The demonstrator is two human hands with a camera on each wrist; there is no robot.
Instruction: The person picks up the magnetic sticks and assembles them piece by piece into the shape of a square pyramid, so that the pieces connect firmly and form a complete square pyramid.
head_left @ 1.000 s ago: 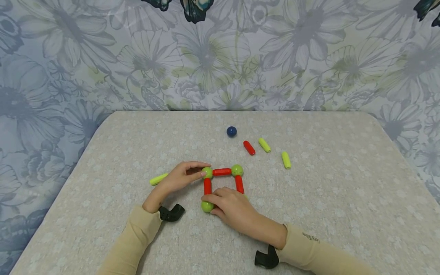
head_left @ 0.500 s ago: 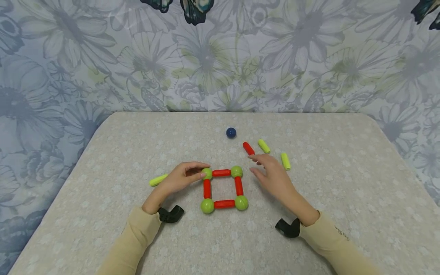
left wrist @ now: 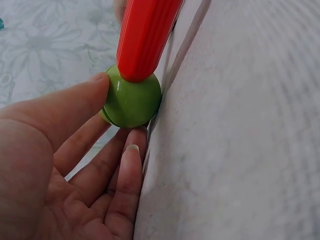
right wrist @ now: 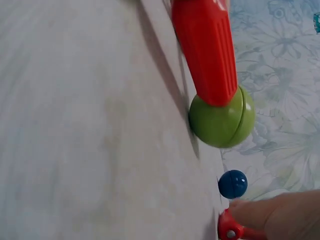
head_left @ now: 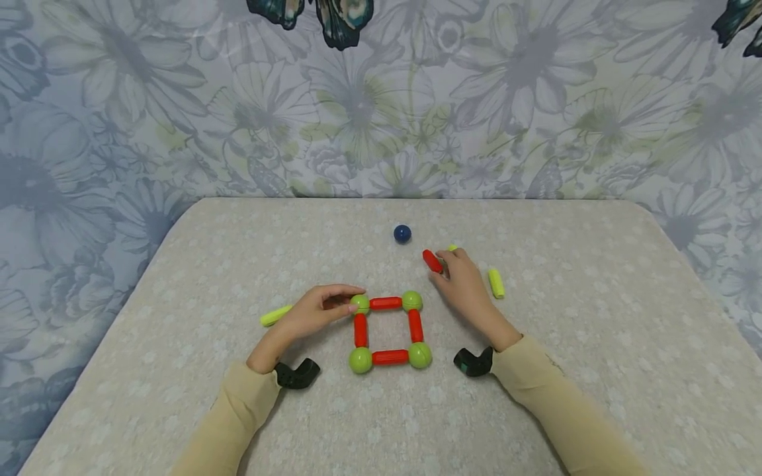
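We see the left hand (head_left: 315,314) pinching the green ball (left wrist: 135,102) at the far-left corner of a square frame (head_left: 390,357). Farther right, the right hand (head_left: 467,284) has finger and thumb at a loose red rod (head_left: 431,260); whether they clasp it, we cannot tell. Beyond lies a blue ball (head_left: 402,233); a yellow-green rod (head_left: 496,283) lies to the right.

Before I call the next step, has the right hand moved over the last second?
Yes: against the blue ball, the right hand went forward, from the square's near side to the loose red stick.
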